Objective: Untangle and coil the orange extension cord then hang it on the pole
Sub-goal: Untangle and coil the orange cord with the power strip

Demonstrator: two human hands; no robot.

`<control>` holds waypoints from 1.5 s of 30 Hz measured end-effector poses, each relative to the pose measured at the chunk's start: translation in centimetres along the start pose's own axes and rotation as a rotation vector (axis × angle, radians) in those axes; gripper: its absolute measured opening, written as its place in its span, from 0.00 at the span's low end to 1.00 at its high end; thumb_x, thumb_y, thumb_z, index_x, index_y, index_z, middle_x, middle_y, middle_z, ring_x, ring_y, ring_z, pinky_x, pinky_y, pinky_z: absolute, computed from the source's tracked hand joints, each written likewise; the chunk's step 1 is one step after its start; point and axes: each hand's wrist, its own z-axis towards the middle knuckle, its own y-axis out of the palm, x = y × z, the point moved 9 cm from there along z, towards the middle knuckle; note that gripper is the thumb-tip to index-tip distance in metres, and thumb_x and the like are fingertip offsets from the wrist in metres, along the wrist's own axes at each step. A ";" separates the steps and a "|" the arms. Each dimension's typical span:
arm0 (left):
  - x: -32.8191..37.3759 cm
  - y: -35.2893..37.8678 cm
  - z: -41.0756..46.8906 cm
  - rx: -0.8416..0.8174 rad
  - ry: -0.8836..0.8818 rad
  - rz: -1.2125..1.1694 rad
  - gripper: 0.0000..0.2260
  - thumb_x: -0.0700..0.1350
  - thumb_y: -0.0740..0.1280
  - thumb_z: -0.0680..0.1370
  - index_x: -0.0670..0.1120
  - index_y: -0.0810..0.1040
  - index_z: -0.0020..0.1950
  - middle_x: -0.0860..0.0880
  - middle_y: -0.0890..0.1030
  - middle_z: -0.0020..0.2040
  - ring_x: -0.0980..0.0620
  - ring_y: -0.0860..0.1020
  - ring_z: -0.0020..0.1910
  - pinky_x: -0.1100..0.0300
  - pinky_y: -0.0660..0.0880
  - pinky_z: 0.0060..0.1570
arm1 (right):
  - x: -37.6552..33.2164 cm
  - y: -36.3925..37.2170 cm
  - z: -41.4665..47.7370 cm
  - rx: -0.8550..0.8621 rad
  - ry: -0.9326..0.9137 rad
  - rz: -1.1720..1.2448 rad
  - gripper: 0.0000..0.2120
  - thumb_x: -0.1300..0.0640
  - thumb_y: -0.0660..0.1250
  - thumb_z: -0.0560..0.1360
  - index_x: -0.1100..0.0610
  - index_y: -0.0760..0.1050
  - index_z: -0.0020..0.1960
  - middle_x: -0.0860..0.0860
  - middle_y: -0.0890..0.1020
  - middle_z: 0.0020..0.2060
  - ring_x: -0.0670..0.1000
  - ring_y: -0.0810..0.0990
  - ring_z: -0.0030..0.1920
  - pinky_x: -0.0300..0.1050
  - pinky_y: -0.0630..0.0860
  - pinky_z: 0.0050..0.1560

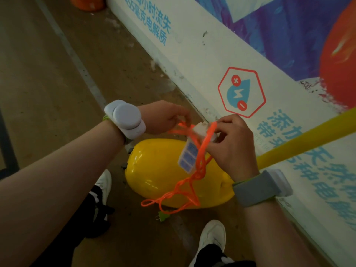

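The orange extension cord (198, 170) hangs tangled in knotted loops in front of me. Its white socket block (189, 157) with blue outlets dangles just under my hands. My right hand (233, 147) grips the top of the block and a cord loop. My left hand (165, 117) pinches a strand of the cord a little to the left. The green plug (161, 216) hangs at the bottom end, near the floor. A yellow pole (308, 139) slants up to the right from a rounded yellow base (154, 170) standing below my hands.
A white wall (202, 54) with printed blue text and graphics runs diagonally on the right, close to the pole. The brown floor (48, 83) carries a grey painted line. My two white shoes (213, 237) stand beside the base. An orange object (86, 3) sits at the far top.
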 end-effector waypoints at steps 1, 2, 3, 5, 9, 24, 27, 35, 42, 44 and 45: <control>-0.8 0.5 -0.1 -0.068 -0.044 0.075 0.15 0.38 0.58 0.79 0.50 0.78 0.61 0.50 0.80 0.48 0.53 0.76 0.41 0.63 0.66 0.45 | 0.6 -0.9 0.2 0.052 0.022 -0.003 0.14 0.47 0.70 0.67 0.59 0.81 0.37 0.52 0.78 0.41 0.51 0.77 0.41 0.35 0.67 0.39; -1.5 1.1 -0.3 -0.136 -0.082 0.149 0.15 0.38 0.58 0.79 0.50 0.79 0.60 0.49 0.80 0.52 0.50 0.76 0.45 0.63 0.66 0.47 | 1.4 -2.1 0.4 0.111 0.061 0.016 0.15 0.46 0.72 0.67 0.59 0.80 0.37 0.53 0.79 0.39 0.52 0.77 0.41 0.34 0.65 0.40; -2.1 1.6 -0.5 -0.188 -0.111 0.204 0.15 0.39 0.58 0.79 0.51 0.79 0.60 0.49 0.80 0.55 0.50 0.76 0.47 0.63 0.67 0.49 | 2.4 -3.2 0.5 0.164 0.122 0.058 0.16 0.44 0.73 0.68 0.59 0.80 0.38 0.52 0.79 0.38 0.53 0.77 0.41 0.35 0.64 0.41; -2.3 2.0 -0.8 -0.212 -0.131 0.210 0.15 0.40 0.58 0.80 0.51 0.78 0.61 0.49 0.80 0.58 0.52 0.74 0.47 0.64 0.65 0.49 | 4.1 -4.6 0.5 0.244 0.211 0.114 0.18 0.42 0.72 0.69 0.58 0.80 0.40 0.52 0.78 0.38 0.53 0.77 0.43 0.35 0.64 0.42; -1.0 2.0 -0.3 -0.190 -0.127 0.137 0.15 0.43 0.57 0.81 0.51 0.77 0.64 0.50 0.78 0.60 0.56 0.70 0.47 0.65 0.65 0.50 | 3.8 -5.4 -0.2 0.384 0.207 0.108 0.19 0.41 0.68 0.71 0.58 0.78 0.39 0.52 0.78 0.37 0.49 0.73 0.38 0.23 0.63 0.36; -1.3 1.0 -1.6 -0.235 -0.317 -0.601 0.14 0.49 0.62 0.80 0.44 0.80 0.40 0.51 0.68 0.27 0.54 0.64 0.27 0.61 0.62 0.29 | 5.7 -5.7 -0.4 0.435 0.236 0.099 0.16 0.44 0.65 0.73 0.57 0.67 0.44 0.58 0.80 0.39 0.63 0.82 0.42 0.51 0.76 0.40; 3.5 0.7 -2.4 -0.446 -0.068 -1.060 0.17 0.49 0.62 0.79 0.48 0.79 0.32 0.53 0.60 0.27 0.57 0.57 0.27 0.63 0.56 0.29 | 6.7 -2.9 -0.3 0.218 0.300 -0.001 0.16 0.49 0.66 0.76 0.63 0.72 0.47 0.63 0.82 0.43 0.65 0.79 0.48 0.46 0.66 0.43; 8.0 -2.5 -3.0 -0.555 0.389 -1.989 0.28 0.40 0.70 0.72 0.37 0.63 0.68 0.40 0.72 0.52 0.50 0.72 0.51 0.60 0.75 0.52 | 7.5 3.9 -2.0 -0.168 0.286 -0.090 0.10 0.58 0.60 0.79 0.56 0.78 0.54 0.57 0.83 0.44 0.61 0.82 0.45 0.46 0.77 0.45; 8.5 -3.8 -1.8 -0.250 0.485 -2.245 0.29 0.40 0.69 0.69 0.38 0.64 0.68 0.39 0.75 0.50 0.49 0.71 0.52 0.59 0.70 0.58 | 5.6 10.7 -4.9 -0.515 0.468 0.376 0.17 0.64 0.61 0.76 0.49 0.71 0.62 0.56 0.82 0.50 0.56 0.84 0.45 0.57 0.79 0.51; 8.1 -4.0 -1.3 -0.143 0.437 -2.309 0.25 0.40 0.67 0.71 0.39 0.65 0.67 0.40 0.75 0.49 0.50 0.72 0.50 0.59 0.70 0.58 | 4.1 12.5 -6.0 -0.586 0.497 0.445 0.22 0.65 0.64 0.73 0.50 0.68 0.64 0.56 0.81 0.52 0.56 0.81 0.52 0.54 0.77 0.53; 7.8 -4.1 -1.1 -0.097 0.418 -2.335 0.23 0.40 0.65 0.72 0.38 0.65 0.66 0.40 0.74 0.50 0.49 0.73 0.50 0.59 0.69 0.58 | 3.6 13.4 -6.6 -0.615 0.495 0.433 0.22 0.63 0.66 0.73 0.51 0.67 0.64 0.55 0.80 0.51 0.54 0.80 0.52 0.50 0.76 0.52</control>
